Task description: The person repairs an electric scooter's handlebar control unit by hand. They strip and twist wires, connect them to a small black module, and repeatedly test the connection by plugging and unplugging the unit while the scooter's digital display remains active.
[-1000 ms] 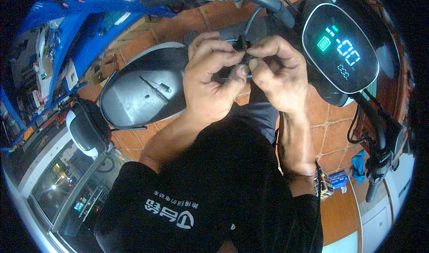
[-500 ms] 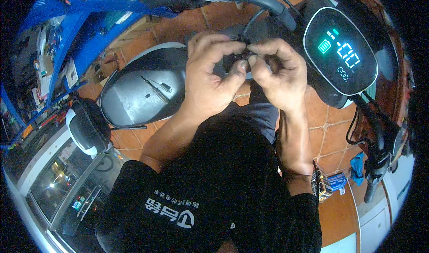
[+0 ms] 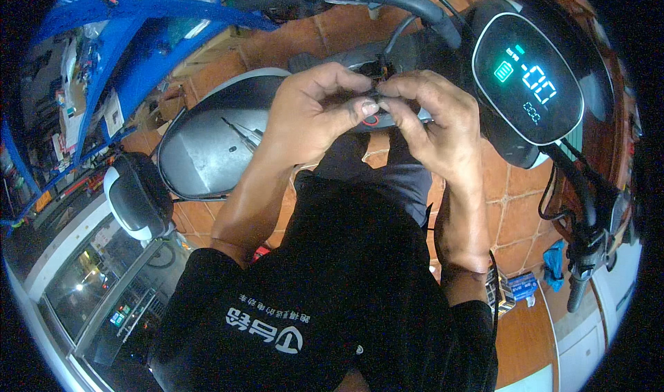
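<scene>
Both hands are meeting at upper centre: the left hand (image 3: 310, 112) is pinching, thumb and finger nearly closed, and the right hand (image 3: 437, 119) is matching it, fingertips narrow. Between them they're gripping a small dark wiring piece (image 3: 375, 96), its exact shape hiding behind the fingers. It's looking light, probably stiff in the body with soft, easily strained wires, so the body is offering the safer hold; small as it is, it could be slipping easily.

Counting up: two hands, one wiring piece, one thin black cable (image 3: 398, 38) curving above. One glossy black oval scooter seat (image 3: 197, 160) is sitting left of centre, bearing one slim metal-and-dark tool (image 3: 242, 136). One rounded black display panel (image 3: 512, 115) is glowing at upper right.
</scene>
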The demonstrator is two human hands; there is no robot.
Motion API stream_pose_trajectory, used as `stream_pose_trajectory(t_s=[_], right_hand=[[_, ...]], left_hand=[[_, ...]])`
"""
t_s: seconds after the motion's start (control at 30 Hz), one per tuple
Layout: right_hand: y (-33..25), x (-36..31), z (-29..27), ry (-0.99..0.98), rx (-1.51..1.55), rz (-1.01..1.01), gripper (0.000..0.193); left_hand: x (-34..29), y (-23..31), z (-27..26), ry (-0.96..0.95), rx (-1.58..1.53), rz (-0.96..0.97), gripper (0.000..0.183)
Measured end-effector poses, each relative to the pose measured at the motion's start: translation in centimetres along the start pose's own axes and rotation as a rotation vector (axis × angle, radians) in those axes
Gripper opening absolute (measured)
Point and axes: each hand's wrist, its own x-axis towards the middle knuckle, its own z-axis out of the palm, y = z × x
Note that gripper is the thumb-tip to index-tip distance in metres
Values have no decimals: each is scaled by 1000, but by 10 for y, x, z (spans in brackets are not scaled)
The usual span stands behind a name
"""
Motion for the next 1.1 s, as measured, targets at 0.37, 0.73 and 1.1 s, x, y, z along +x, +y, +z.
stream_pose_trajectory(t_s=[0.37,0.73,1.1], right_hand=[[9,-8,10,35,80,115,18],[12,-7,17,166,65,99,19],[-4,-55,64,354,545,695,17]], left_hand=[[-1,-17,13,138,121,101,23],[7,-9,9,177,268,114,23],[1,-15,17,355,-322,-248,19]])
